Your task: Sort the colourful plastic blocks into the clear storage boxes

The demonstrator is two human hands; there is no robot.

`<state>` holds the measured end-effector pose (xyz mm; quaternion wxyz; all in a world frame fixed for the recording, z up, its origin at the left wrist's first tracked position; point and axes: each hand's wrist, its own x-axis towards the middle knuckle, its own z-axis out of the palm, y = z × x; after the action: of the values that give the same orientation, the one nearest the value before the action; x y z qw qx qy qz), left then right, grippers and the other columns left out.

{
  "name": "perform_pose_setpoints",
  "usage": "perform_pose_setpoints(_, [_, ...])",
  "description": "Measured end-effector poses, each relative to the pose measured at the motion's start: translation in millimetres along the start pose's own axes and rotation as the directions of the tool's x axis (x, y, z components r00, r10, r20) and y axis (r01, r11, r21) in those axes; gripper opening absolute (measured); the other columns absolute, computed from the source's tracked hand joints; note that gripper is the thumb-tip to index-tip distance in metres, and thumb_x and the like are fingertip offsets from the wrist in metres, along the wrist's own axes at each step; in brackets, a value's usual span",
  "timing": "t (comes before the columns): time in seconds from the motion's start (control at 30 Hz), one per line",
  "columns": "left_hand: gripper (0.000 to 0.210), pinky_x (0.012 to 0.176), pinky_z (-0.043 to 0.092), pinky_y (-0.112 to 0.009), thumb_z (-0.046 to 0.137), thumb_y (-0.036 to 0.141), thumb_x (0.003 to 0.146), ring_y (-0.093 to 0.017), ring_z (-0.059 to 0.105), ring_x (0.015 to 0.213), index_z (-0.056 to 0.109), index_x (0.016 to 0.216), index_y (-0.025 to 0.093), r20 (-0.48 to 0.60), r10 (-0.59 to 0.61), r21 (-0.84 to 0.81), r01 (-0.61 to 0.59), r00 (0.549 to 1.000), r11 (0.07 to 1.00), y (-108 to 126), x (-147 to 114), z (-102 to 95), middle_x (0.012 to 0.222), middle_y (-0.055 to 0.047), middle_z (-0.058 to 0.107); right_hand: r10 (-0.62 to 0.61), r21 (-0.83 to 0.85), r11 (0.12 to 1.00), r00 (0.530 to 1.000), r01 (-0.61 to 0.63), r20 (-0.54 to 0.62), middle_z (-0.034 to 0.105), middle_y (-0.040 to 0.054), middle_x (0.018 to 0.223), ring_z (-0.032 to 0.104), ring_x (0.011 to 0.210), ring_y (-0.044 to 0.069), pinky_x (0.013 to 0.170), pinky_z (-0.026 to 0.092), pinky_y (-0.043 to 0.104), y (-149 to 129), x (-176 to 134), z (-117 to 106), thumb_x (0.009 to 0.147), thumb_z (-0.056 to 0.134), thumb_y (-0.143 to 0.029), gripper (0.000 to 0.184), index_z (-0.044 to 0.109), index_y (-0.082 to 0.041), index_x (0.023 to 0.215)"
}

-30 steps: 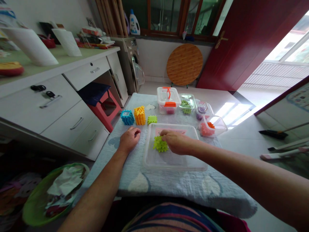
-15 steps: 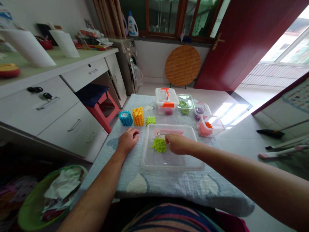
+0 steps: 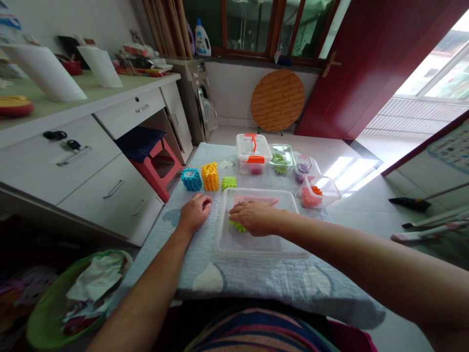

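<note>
My right hand (image 3: pixel 252 218) is over the clear plastic tray (image 3: pixel 264 247), its fingers stretched out to the left across the lime-green notched pieces (image 3: pixel 240 227). It covers most of them; only a lower edge shows, and whether the fingertips grip one is hidden. To the left of the tray, my left hand (image 3: pixel 196 211) rests on the cloth with its fingers curled in and nothing visible in them. Beyond it stand a blue notched block cube (image 3: pixel 191 180) and a yellow one (image 3: pixel 210 176). A single lime-green piece (image 3: pixel 229 183) lies just behind the tray.
Along the table's back are a lidded box with orange clips (image 3: pixel 253 152), a box of green pieces (image 3: pixel 280 160), a box of purple pieces (image 3: pixel 306 168) and an open box of orange pieces (image 3: pixel 314 195). A stool (image 3: pixel 154 161) stands beyond the left edge.
My right hand has moved left, from beside the green pieces to over them, and its fingers have stretched out. My left hand stays in place.
</note>
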<state>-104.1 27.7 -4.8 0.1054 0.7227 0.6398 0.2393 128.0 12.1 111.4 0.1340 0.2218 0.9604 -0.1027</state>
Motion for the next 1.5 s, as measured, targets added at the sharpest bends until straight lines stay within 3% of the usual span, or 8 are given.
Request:
perform_pose_setpoints(0.13, [0.022, 0.075, 0.046, -0.031, 0.047, 0.025, 0.085, -0.021, 0.064, 0.085, 0.067, 0.093, 0.020, 0.009, 0.005, 0.006, -0.005, 1.000, 1.000, -1, 0, 0.4, 0.096, -0.006, 0.064, -0.009, -0.091, 0.996, 0.998, 0.014, 0.055, 0.070, 0.0141, 0.114, 0.061, 0.109, 0.025, 0.092, 0.046, 0.036, 2, 16, 8, 0.086, 0.055, -0.005, 0.029, 0.067, -0.010, 0.112])
perform_pose_setpoints(0.33, [0.023, 0.075, 0.046, -0.031, 0.048, 0.025, 0.085, -0.021, 0.064, 0.085, 0.068, 0.094, 0.019, 0.014, 0.000, 0.009, 0.000, 1.000, 1.000, -1, -1, 0.8, 0.097, -0.006, 0.064, -0.015, -0.188, 0.982, 0.999, 0.023, 0.044, 0.070, 0.0133, 0.107, 0.060, 0.103, 0.025, 0.086, 0.048, 0.037, 3, 20, 19, 0.095, 0.047, -0.011, 0.025, 0.069, -0.011, 0.107])
perform_pose_setpoints(0.57, [0.023, 0.075, 0.046, -0.030, 0.048, 0.024, 0.084, -0.021, 0.064, 0.086, 0.069, 0.094, 0.019, 0.010, -0.001, 0.005, 0.001, 1.000, 1.000, -2, -1, 0.8, 0.097, -0.006, 0.064, 0.000, -0.217, 0.976, 1.000, 0.006, 0.030, 0.066, 0.0128, 0.109, 0.058, 0.103, 0.026, 0.080, 0.050, 0.038, 3, 15, 23, 0.098, 0.045, -0.015, 0.025, 0.069, -0.014, 0.106])
perform_pose_setpoints(0.77, [0.023, 0.075, 0.047, -0.031, 0.048, 0.026, 0.085, -0.021, 0.064, 0.086, 0.068, 0.094, 0.019, 0.010, 0.012, 0.004, -0.012, 1.000, 1.000, -2, 0, 1.4, 0.096, -0.006, 0.064, 0.024, -0.182, 0.983, 0.998, -0.015, 0.049, 0.063, 0.0135, 0.114, 0.060, 0.103, 0.026, 0.084, 0.051, 0.039, 7, 3, 16, 0.096, 0.046, -0.011, 0.026, 0.066, -0.012, 0.113])
perform_pose_setpoints(1.1, [0.023, 0.075, 0.047, -0.031, 0.048, 0.026, 0.084, -0.021, 0.064, 0.085, 0.068, 0.093, 0.019, 0.005, 0.014, -0.002, -0.014, 1.000, 1.000, -3, 0, 1.9, 0.095, -0.006, 0.064, -0.030, -0.225, 0.973, 0.996, 0.049, 0.085, 0.067, 0.0103, 0.109, 0.061, 0.103, 0.026, 0.081, 0.050, 0.037, 5, 6, 21, 0.097, 0.047, -0.015, 0.023, 0.068, -0.016, 0.108])
perform_pose_setpoints(1.27, [0.024, 0.075, 0.047, -0.032, 0.047, 0.027, 0.084, -0.021, 0.064, 0.084, 0.068, 0.093, 0.019, 0.008, 0.019, -0.006, -0.019, 1.000, 1.000, -4, 0, 2.1, 0.095, -0.006, 0.064, 0.025, -0.230, 0.973, 0.993, 0.003, 0.117, 0.069, 0.0106, 0.107, 0.064, 0.101, 0.027, 0.077, 0.051, 0.036, 8, -5, 25, 0.096, 0.048, -0.014, 0.023, 0.070, -0.014, 0.102])
perform_pose_setpoints(1.5, [0.024, 0.074, 0.047, -0.032, 0.047, 0.027, 0.084, -0.022, 0.064, 0.084, 0.068, 0.093, 0.019, -0.002, 0.014, -0.013, -0.014, 1.000, 1.000, -4, 0, 2.4, 0.095, -0.006, 0.064, 0.121, -0.264, 0.962, 0.975, -0.068, 0.187, 0.073, 0.0129, 0.104, 0.065, 0.102, 0.027, 0.085, 0.049, 0.036, 12, -21, 23, 0.092, 0.051, -0.011, 0.024, 0.074, -0.012, 0.100])
